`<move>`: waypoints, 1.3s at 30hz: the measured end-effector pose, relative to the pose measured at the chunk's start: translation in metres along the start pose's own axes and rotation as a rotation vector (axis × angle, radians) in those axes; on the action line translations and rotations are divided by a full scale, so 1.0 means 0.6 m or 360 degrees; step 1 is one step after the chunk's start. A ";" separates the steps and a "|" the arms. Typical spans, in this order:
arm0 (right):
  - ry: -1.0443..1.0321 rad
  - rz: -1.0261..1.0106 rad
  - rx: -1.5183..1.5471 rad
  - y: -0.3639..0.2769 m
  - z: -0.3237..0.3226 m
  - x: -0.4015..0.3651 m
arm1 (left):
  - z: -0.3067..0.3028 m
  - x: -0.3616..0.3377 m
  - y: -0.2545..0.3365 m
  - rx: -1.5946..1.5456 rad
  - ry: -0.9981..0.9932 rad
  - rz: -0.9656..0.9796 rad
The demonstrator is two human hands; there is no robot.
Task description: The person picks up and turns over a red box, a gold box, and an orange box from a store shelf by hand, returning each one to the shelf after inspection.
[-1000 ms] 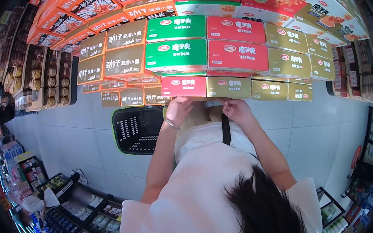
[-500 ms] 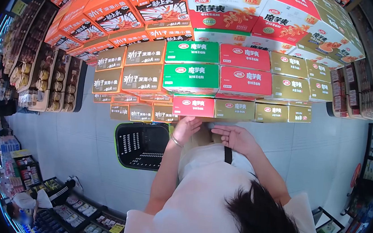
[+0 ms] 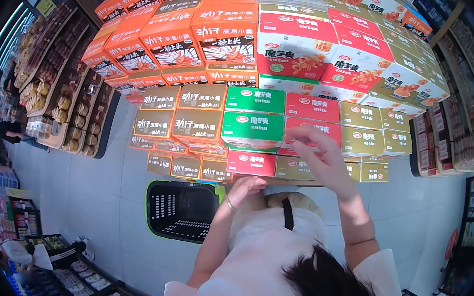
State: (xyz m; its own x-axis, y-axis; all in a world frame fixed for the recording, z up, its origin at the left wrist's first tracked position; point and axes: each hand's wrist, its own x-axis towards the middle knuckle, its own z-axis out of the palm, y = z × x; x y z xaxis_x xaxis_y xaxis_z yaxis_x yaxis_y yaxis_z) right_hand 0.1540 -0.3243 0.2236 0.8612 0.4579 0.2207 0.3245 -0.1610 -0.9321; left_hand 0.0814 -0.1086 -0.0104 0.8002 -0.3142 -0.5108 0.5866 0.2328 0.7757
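Observation:
My right hand [image 3: 322, 159] is raised in front of the stacked snack boxes, fingers loosely bent and apart, holding nothing. It overlaps the lower red box [image 3: 314, 130] and sits just right of the lower green box [image 3: 253, 131]. Low by the front of the stack is my left hand [image 3: 247, 191], its fingers stretched out and empty. Just above it lies a small red box [image 3: 251, 163] in the bottom row. Gold boxes [image 3: 362, 142] stand to the right of my right hand, and brown-topped boxes [image 3: 196, 127] fill the left side.
Larger orange boxes [image 3: 173, 45] and white-and-red boxes [image 3: 295, 51] rise behind in tiers. A black shopping basket [image 3: 177, 208] with a green rim is on the floor [image 3: 130, 195] to my left. Shelves [image 3: 59, 96] line both sides. Another person [image 3: 27, 253] is at the lower left.
My right hand has lifted from near my waist up to the boxes. My left hand stays low by the stack. The view has tilted up, showing more of the upper tiers.

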 end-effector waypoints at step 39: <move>0.0839 -0.1209 -0.1619 -0.063 -0.077 0.147 | 0.000 0.010 -0.029 0.0139 0.0230 0.0175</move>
State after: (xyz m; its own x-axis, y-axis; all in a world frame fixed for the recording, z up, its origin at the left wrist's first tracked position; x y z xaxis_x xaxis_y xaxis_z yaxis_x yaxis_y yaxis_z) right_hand 0.2355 -0.3181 0.2912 0.3158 0.3744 0.8718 0.7223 -0.6907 0.0349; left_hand 0.0758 -0.1145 -0.0269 0.8723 -0.1544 -0.4640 0.4864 0.1759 0.8559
